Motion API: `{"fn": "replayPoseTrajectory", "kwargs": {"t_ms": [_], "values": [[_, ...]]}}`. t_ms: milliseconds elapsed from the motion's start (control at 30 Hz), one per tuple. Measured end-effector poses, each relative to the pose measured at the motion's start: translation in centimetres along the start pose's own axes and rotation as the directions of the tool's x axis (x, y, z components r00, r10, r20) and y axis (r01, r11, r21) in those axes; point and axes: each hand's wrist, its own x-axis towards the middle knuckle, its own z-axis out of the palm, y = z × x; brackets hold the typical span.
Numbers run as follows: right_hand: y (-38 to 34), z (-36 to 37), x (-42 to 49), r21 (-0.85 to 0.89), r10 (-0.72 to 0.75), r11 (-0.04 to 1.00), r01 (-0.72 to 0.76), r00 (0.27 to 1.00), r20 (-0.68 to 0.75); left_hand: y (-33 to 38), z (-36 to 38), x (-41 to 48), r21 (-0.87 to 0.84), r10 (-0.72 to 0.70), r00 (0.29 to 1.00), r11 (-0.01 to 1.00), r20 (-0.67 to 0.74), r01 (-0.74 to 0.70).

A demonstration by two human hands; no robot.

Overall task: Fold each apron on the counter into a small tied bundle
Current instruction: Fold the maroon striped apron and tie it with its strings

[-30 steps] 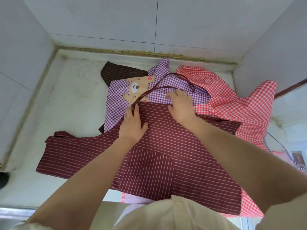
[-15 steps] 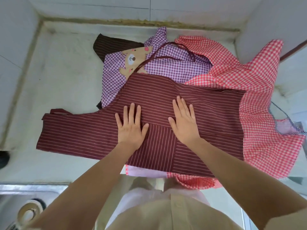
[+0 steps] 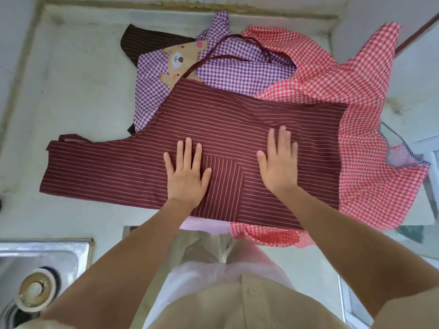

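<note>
A maroon striped apron (image 3: 111, 172) lies spread flat across the counter, on top of the other aprons. Its neck strap (image 3: 228, 55) loops over a purple checked apron (image 3: 240, 70) with a bear patch (image 3: 180, 60). A red checked apron (image 3: 370, 143) lies crumpled to the right, and a dark brown striped one (image 3: 147, 41) peeks out at the back. My left hand (image 3: 186, 173) presses flat on the maroon apron beside its front pocket. My right hand (image 3: 279, 162) presses flat on the other side of the pocket. Both hands have fingers spread and hold nothing.
The pale counter (image 3: 71, 86) is boxed in by tiled walls at the back, left and right. A steel sink (image 3: 40, 271) with a drain sits at the lower left. A window frame (image 3: 418, 29) stands at the right. The red apron hangs over the counter's front edge.
Both hands slid from the apron's top edge down toward me to its pocket, then spread apart sideways. The camera tilted down, bringing the sink into view.
</note>
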Motion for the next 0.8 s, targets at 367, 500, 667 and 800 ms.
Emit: {"fn": "replayPoseTrajectory", "kwargs": {"t_ms": [367, 500, 667, 800], "values": [[7.6, 2.5, -6.2, -0.068, -0.224, 0.972, 0.227, 0.973, 0.056, 3.5, 2.3, -4.2, -0.017, -0.075, 0.997, 0.997, 0.017, 0.075], [10.3, 2.1, -6.1, -0.038, -0.101, 0.994, 0.104, 0.993, 0.065, 3.9, 2.2, -4.3, -0.032, -0.114, 0.993, 0.993, 0.017, 0.114], [5.5, 0.2, -6.1, 0.025, -0.103, 0.994, 0.103, 0.995, 0.009, 3.8, 2.3, -6.4, -0.031, -0.136, 0.991, 0.990, -0.004, 0.136], [-2.8, -0.1, -8.8, 0.138, -0.588, 0.805, 0.578, 0.807, 0.049, 3.5, 2.2, -8.6, -0.061, -0.232, 0.973, 0.971, 0.014, 0.232]]}}
